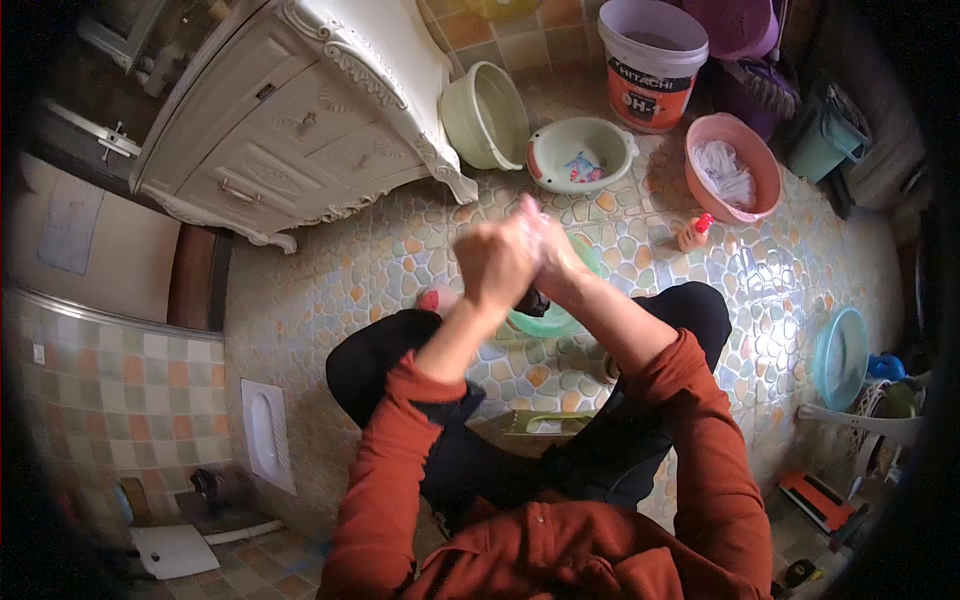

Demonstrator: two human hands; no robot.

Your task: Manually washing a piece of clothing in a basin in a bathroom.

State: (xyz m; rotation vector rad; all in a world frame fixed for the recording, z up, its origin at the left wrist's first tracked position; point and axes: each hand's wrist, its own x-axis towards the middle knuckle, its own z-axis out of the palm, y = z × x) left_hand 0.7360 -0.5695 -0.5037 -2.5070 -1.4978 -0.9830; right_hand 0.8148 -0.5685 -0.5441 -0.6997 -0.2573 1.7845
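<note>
Over the green basin's [556,322] far left, the left hand [494,262] is curled, pressed against the right; below them a dark bundle [534,302] shows before the basin, whether gripped I cannot tell; rightward, over the basin, is the right hand [560,262].

The floor [340,270] has a pebble pattern, with rounded stone shapes in cream, grey-green and orange; its surface is glossy, and bright glare [765,285] spreads over the right side. At the upper left stands an off-white cabinet [290,150] with carved scrollwork, curled feet and metal pulls. Square tiles in muted green, cream and orange cover the wall [520,48] at the top, and similar tiling [120,395] fills the lower left. Beside that tiling, a white squat toilet [267,435] is set low. The far edges fall into shadow.
</note>
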